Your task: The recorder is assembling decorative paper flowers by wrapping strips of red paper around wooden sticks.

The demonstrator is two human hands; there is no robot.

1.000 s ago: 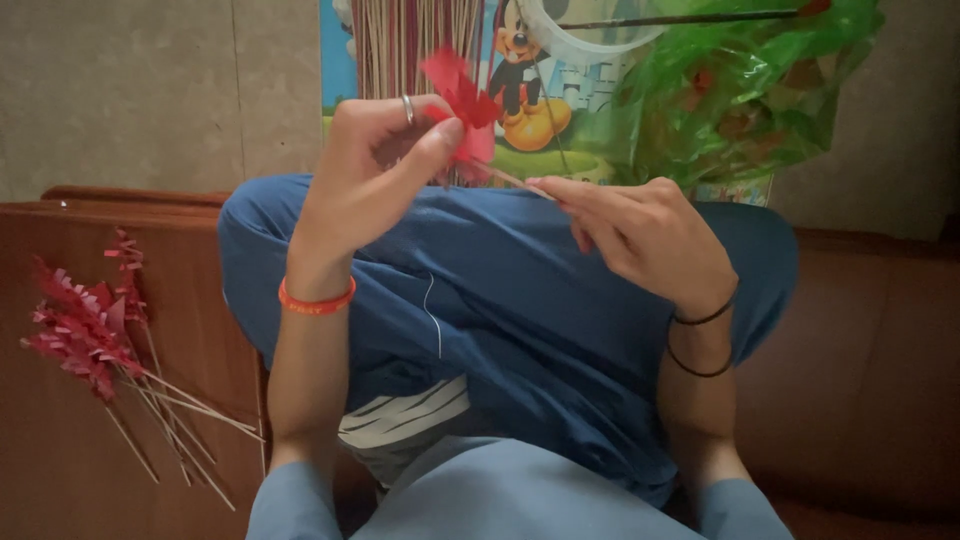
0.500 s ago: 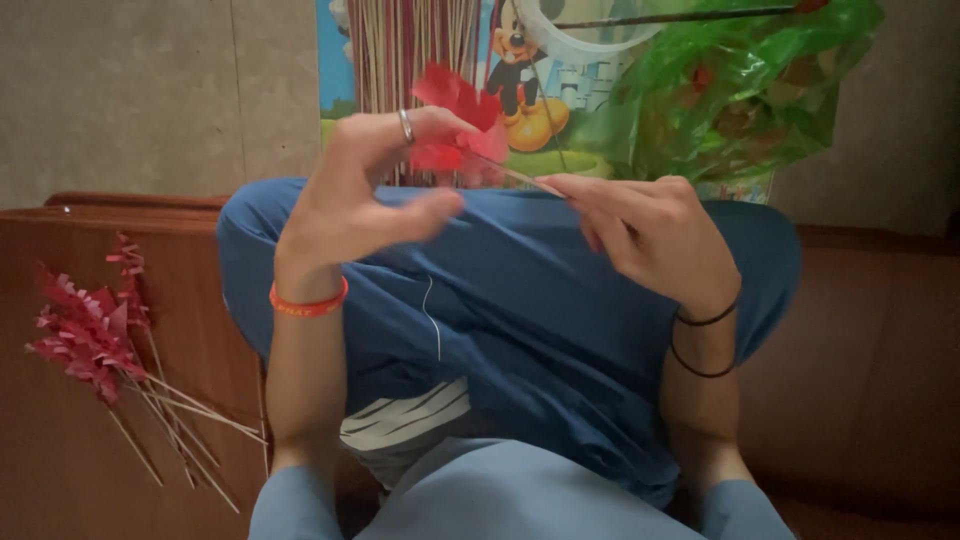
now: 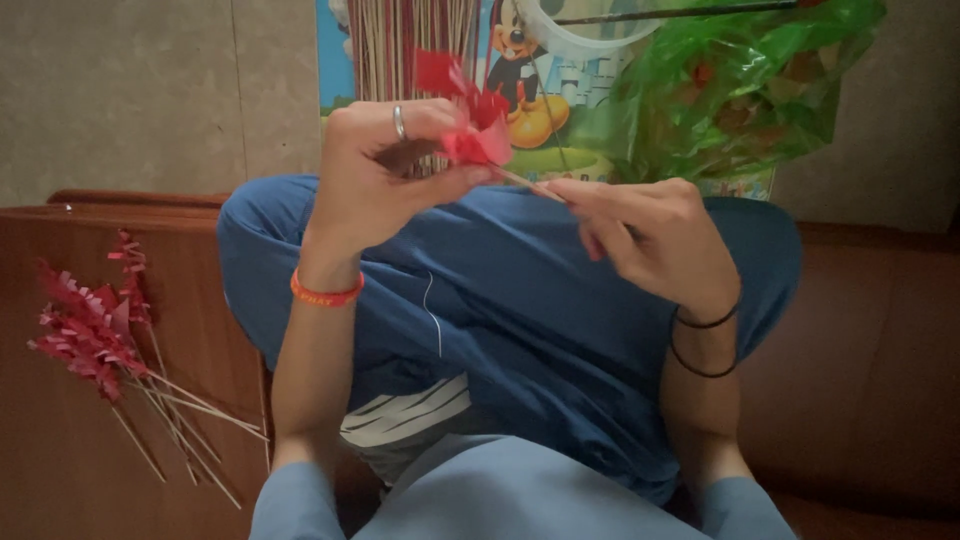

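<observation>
Red paper flower [image 3: 468,115] with fringed, crumpled petals sitting on tip of thin wooden stick [image 3: 528,185], raised between both hands. Left hand [image 3: 385,175] curling round petals, thumb and fingers pinching flower base. Right hand [image 3: 650,240] closing fingertips on stick's lower end. Well left of left hand, bundle of finished red flowers on sticks [image 3: 100,340] lying on brown worktop [image 3: 60,470]. Beyond right hand, green plastic bag [image 3: 745,85].

I have just one view, from the head camera, looking steeply down and forward over the blue-trousered knees [image 3: 520,300]. It sits close above them, taking in the wooden floor left of the knees and the wall beyond them.
</observation>
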